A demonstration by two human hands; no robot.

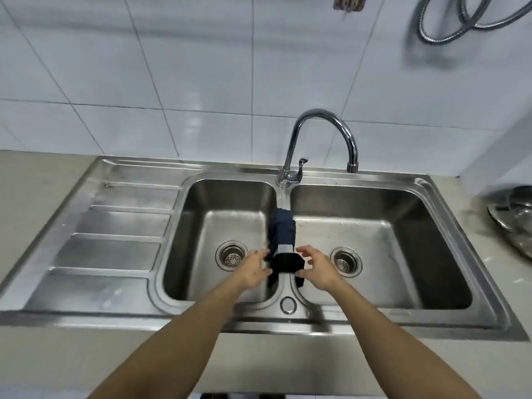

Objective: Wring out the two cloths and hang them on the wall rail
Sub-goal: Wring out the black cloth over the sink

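Two cloths hang over the divider between the basins of a steel double sink point(449, 214). The farther one is a dark blue cloth point(282, 227); the nearer is a black cloth point(288, 262). My left hand point(254, 267) sits just left of the black cloth, fingers spread and touching its edge. On the other side my right hand point(315, 266) curls around that cloth's right side, thumb and fingers apart, with no firm hold. No wall rail is in view.
A chrome gooseneck faucet point(325, 131) rises behind the divider, its spout over the right basin. The ribbed drainboard point(115, 240) lies left of the basins. Steel bowls point(515, 223) sit on the counter at right. A metal hose point(472, 21) loops on the tiled wall.
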